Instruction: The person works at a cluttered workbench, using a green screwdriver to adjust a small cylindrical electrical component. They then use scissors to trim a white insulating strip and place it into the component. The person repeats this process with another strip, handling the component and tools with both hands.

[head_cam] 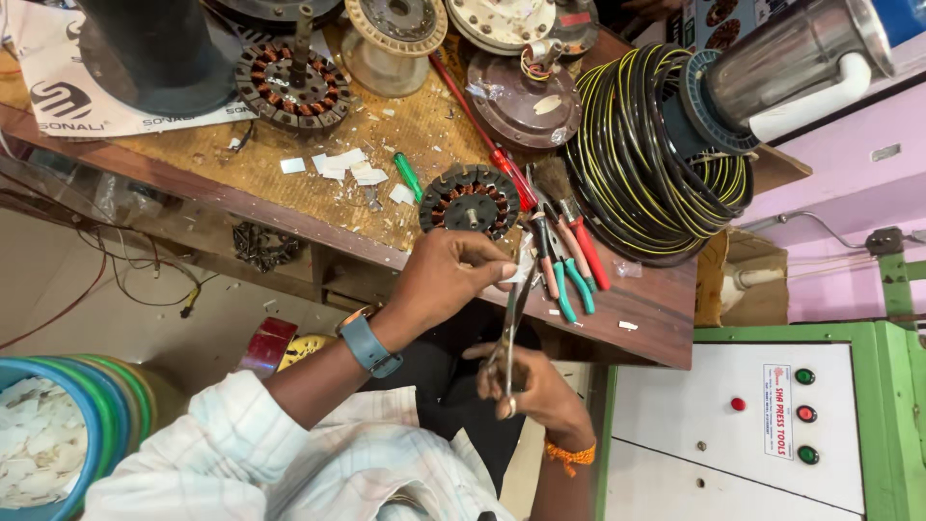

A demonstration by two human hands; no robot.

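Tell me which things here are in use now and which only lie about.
In use: left hand, small white paper piece, right hand, scissors.

Lying about: small wound stator, pliers, brush, cable coil, paper scraps.

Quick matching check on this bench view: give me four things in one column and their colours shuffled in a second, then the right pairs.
1. wire coil
2. watch strap
3. screwdriver
4. wrist thread

A. orange
B. red
C. black with yellow stripes
D. blue-grey

Pairs: 1-C, 2-D, 3-B, 4-A. The strap is on the left hand; the thread is on the right hand, which holds scissors.
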